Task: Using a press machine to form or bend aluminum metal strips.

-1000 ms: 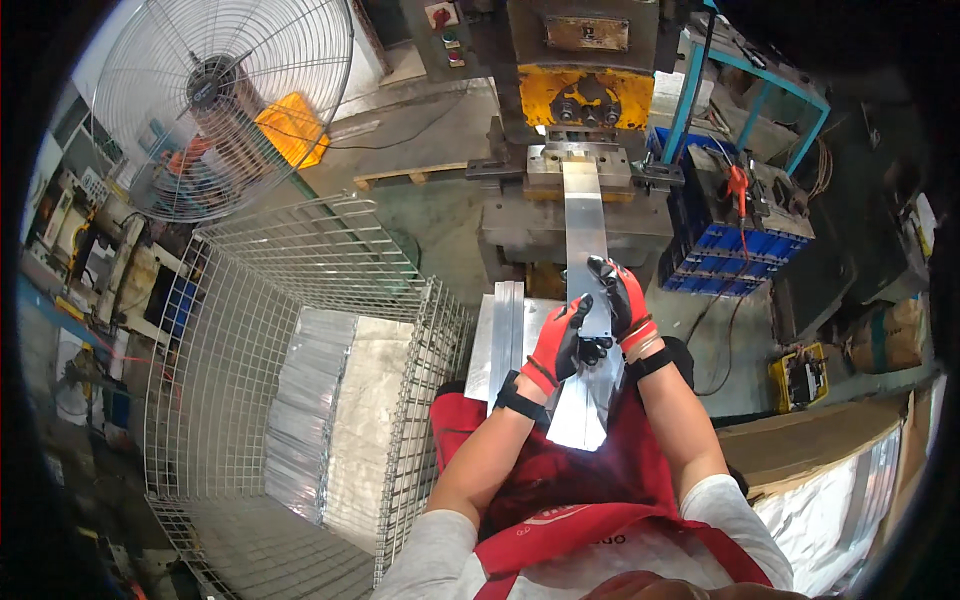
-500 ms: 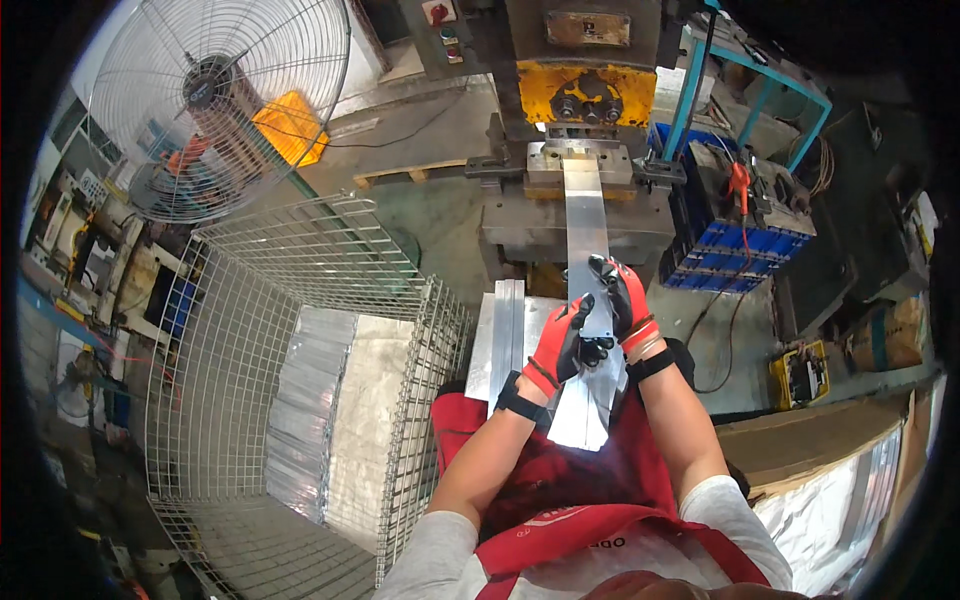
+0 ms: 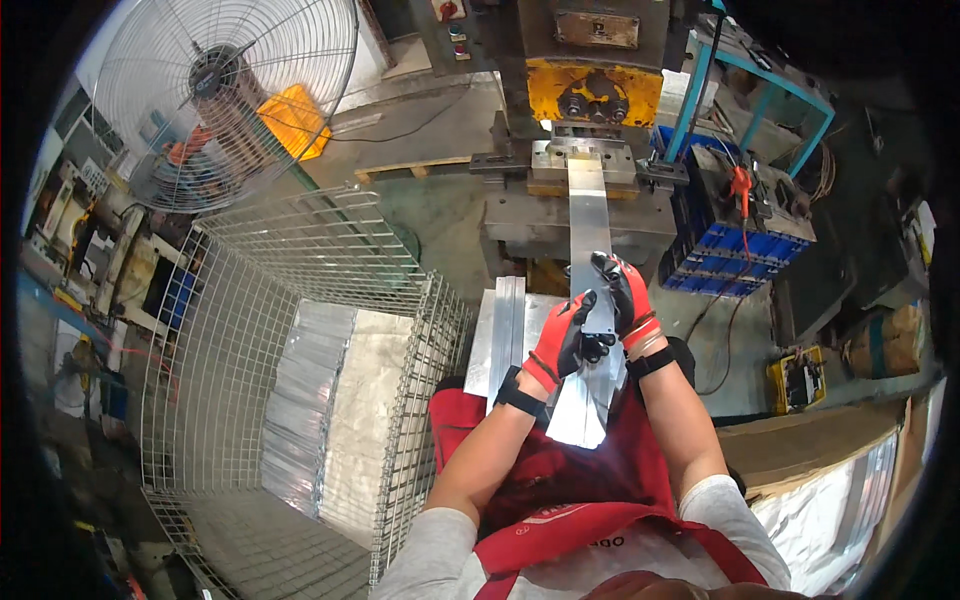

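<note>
Left of you, wire basket (image 3: 208, 380) holds silvery pieces (image 3: 300, 410); your left hand (image 3: 562, 338) and right hand (image 3: 630, 300) grip a metal strip (image 3: 588, 222).

The fingers (image 3: 608, 268) partly hide the metal strip (image 3: 589, 222); the top edge crops the fan (image 3: 208, 78).

Long, flat silver strip (image 3: 588, 222), pointing forward; fanned strips (image 3: 578, 415) nearer

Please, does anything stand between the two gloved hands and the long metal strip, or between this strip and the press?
Nothing visible besides the gloves: left hand and right hand grip the near part of the metal strip, whose far end lies at the press die.
</note>
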`<state>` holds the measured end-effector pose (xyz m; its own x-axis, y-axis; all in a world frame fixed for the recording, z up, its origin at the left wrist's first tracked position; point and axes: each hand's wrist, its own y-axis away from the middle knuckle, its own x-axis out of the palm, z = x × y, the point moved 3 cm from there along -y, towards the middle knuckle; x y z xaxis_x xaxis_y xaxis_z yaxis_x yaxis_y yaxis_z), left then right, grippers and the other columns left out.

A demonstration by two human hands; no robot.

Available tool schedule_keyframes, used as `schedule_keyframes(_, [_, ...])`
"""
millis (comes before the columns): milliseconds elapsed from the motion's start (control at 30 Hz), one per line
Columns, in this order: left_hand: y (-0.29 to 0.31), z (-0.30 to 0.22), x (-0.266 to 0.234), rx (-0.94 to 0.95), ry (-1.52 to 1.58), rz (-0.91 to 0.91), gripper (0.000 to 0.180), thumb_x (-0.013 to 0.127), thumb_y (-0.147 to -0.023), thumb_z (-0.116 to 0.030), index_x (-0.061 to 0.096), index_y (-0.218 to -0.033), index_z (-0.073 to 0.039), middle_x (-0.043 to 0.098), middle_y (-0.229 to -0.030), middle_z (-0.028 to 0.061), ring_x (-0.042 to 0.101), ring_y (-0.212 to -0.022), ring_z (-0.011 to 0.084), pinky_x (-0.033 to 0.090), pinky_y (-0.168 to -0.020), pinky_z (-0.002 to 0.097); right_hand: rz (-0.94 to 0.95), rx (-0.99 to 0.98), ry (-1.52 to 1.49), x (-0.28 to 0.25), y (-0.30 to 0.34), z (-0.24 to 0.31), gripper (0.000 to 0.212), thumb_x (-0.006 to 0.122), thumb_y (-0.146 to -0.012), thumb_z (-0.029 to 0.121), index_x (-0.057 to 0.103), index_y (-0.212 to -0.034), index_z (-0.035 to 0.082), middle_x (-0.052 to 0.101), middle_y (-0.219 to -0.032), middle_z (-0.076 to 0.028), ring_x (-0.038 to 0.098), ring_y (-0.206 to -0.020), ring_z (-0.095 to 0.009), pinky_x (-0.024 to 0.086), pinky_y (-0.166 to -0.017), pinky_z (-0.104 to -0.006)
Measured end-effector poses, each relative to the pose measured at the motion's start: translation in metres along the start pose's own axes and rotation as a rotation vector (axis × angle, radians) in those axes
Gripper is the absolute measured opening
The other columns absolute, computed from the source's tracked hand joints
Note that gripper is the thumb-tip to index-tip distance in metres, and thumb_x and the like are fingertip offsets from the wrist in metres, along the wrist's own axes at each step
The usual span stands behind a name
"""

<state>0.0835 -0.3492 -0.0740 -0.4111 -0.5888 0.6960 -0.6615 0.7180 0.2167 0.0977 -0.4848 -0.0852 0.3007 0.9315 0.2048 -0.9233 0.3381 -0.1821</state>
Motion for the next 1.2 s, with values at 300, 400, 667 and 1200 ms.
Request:
schedule_keyframes(300, [0.058,0.012,0.005,0.008,-0.307,-0.084,0.03,0.051,-0.088,-0.032,0.057,-0.098,-0.004,0.054,-0.073,-0.0005,0.056,-0.066,0.0086,0.046,-0.056,0.0243,0.105,-0.227,0.454,0.001,0.062,0.041,0.044,0.045,-0.088,0.032,0.053,-0.108,-0.006,0.057,-0.106,-0.014,0.054,-0.099,-0.021,0.041,-0.089,-0.0329])
schedule_keyframes(400, [0.114,0.017,0.016,-0.15,-0.413,0.033,0.031,0.054,-0.086,-0.031,0.056,-0.098,-0.003,0.056,-0.071,-0.0006,0.053,-0.07,0.0055,0.043,-0.063,0.0202,0.044,0.047,0.339,-0.028,0.095,0.025,0.046,0.047,-0.085,0.033,0.054,-0.107,-0.007,0.058,-0.105,-0.018,0.056,-0.098,-0.024,0.043,-0.085,-0.0325])
schedule_keyframes(667, [0.164,0.018,0.008,0.316,-1.486,-0.337,0.085,0.069,-0.068,-0.039,0.026,-0.131,-0.001,0.049,-0.109,0.0183,0.057,-0.088,0.0306,0.046,-0.077,0.0362,0.072,-0.218,0.652,0.004,0.142,0.019,0.035,0.04,-0.089,0.021,0.059,-0.098,-0.007,0.062,-0.087,-0.016,0.059,-0.078,-0.02,0.046,-0.069,-0.0337])
schedule_keyframes(1200, [0.145,0.017,-0.094,-0.032,-1.792,-0.746,0.098,0.063,-0.068,-0.046,0.011,-0.131,0.009,0.046,-0.106,0.0255,0.057,-0.082,0.0349,0.048,-0.067,0.0405,0.157,0.288,-0.095,0.033,0.132,0.018,0.035,0.045,-0.09,0.019,0.048,-0.116,-0.003,0.059,-0.099,-0.012,0.057,-0.092,-0.02,0.044,-0.082,-0.0333])
